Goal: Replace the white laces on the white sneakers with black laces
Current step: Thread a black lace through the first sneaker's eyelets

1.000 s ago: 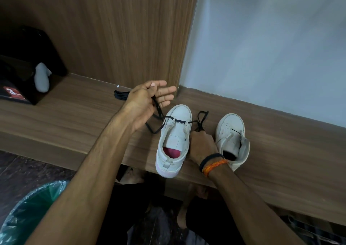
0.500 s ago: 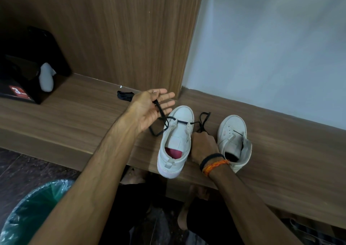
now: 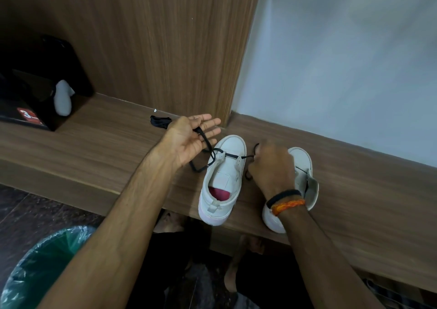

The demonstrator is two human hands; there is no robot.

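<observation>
Head view. Since a second ago the right hand [image 3: 272, 164] is lifting off the bench [image 3: 99, 148] beside the left shoe [image 3: 223, 178] and moving toward the toe end, now lying over the right shoe [image 3: 305, 166] and blurred with motion. Its fingers are curling on the right-side end of the black lace [image 3: 233, 155]; the pinch itself is hidden behind the back of the hand, so this is a judgement from the strand running into it.

The left hand [image 3: 189, 140] is keeping much the same place, palm up, fingers nearly straight and spread; the left-side lace end is draping across the palm and fingers and hanging down to the bench. No closed grip visible there.

Lace position: crossing the lowest eyelet pair of the left shoe as a single bar, both ends out. Upper eyelets look bare. Right shoe shows no black lace that I can make out. A second black lace bundle [image 3: 160, 121] is lying on the bench behind the left hand.

Reading: the right hand is likely drawing its end out to even the two lengths before the first cross. Task is at an early stage.
</observation>
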